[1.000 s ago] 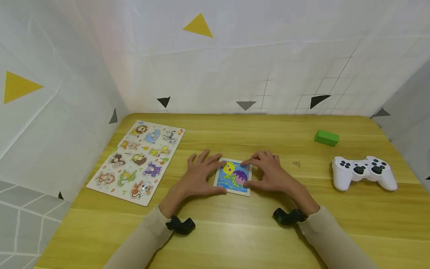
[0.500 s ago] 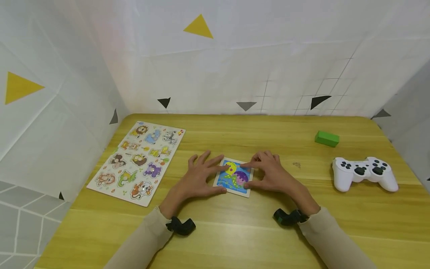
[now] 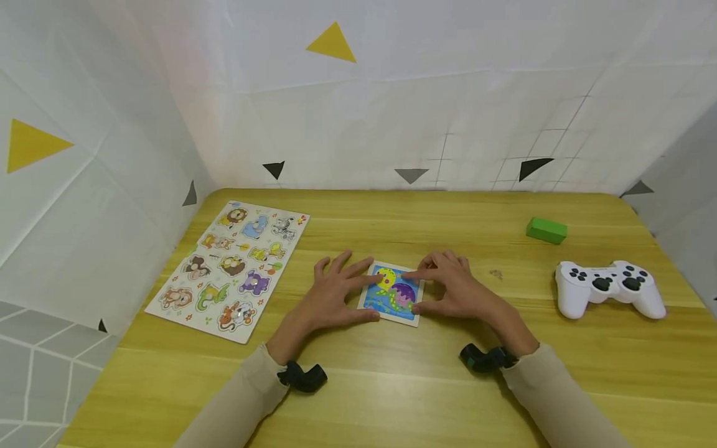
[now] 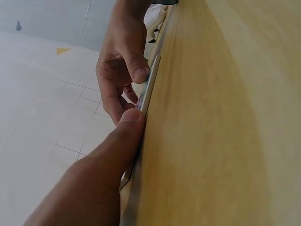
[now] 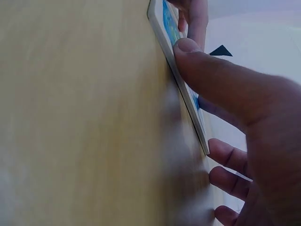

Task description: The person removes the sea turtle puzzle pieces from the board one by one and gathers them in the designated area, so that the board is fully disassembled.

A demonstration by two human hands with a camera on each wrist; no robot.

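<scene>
A small square jigsaw puzzle [image 3: 390,317] with a pale frame lies on the table between both hands. Its picture has a yellow and purple figure on blue. My left hand [image 3: 332,297] has its fingers spread, the index fingertip on the yellow part and the thumb at the near left corner. From the other side, my right hand [image 3: 456,287] rests its index fingertip on the upper right of the picture. Its thumb [image 5: 188,49] touches the puzzle's right part, while the other fingers bend loosely beyond the edge.
An animal puzzle board [image 3: 267,263] lies at the left of the wooden table [image 3: 370,386]. To the right are a green block [image 3: 546,230] and a white game controller [image 3: 607,288]. A pale sheet with triangles [image 3: 358,124] hangs behind the table.
The small puzzle has turned slightly clockwise and shifted a little right. My right hand has moved slightly right, its thumb now nearer the puzzle's edge. The left hand has barely moved.
</scene>
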